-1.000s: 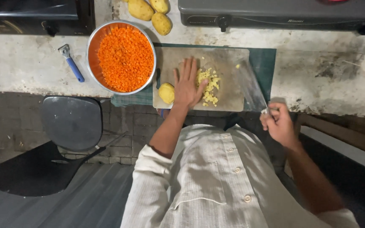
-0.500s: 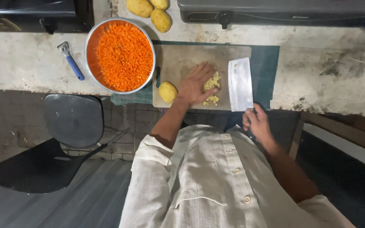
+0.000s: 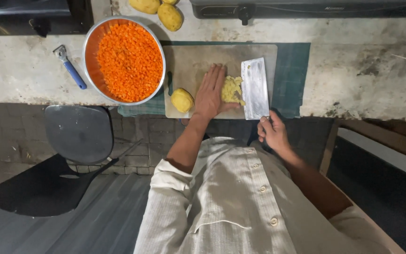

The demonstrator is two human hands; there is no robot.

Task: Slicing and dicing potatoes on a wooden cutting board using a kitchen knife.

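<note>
Cleaver (image 3: 254,88) gripped in our right hand (image 3: 272,134), blade flat on the cutting board (image 3: 189,61), our left hand (image 3: 211,93) open, pressing chopped potato (image 3: 231,89), whole peeled potato (image 3: 182,100) beside.

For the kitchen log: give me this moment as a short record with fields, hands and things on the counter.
left hand: flat on the board, against the chopped pile
right hand: grips the cleaver handle at the counter edge
cleaver: blade lies flat on the board, right of the pile
chopped pile: pale yellow bits between hand and blade
board: on a green mat
potato: peeled, on the board's left corner
bowl: metal, full of diced carrot
peeler: blue handle, left of bowl
</note>
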